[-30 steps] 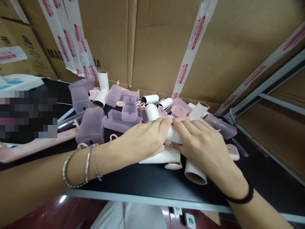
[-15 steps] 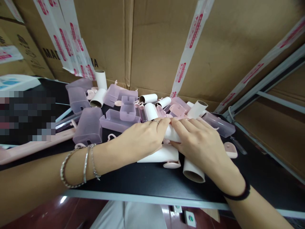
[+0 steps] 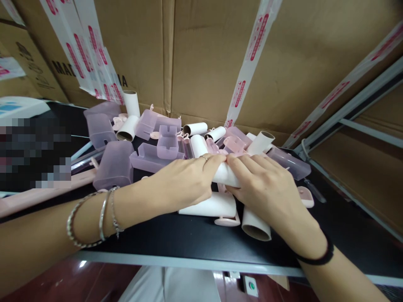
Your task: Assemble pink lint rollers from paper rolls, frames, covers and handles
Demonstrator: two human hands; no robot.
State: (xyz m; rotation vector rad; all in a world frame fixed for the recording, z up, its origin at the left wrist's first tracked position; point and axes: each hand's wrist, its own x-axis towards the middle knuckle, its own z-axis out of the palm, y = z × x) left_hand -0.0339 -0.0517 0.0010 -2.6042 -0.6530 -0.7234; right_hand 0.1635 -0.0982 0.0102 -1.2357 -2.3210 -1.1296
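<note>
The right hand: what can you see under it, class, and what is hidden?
A white tube shows its open end beneath the right hand; the tube's far end is covered.

The cardboard box (image 3: 201, 58) reads "MAD…IA", tape (image 3: 91, 63) crossing its middle letters

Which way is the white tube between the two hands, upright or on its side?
On its side: the white tube runs roughly crosswise from the left hand to the right hand. Its ends are hidden.
</note>
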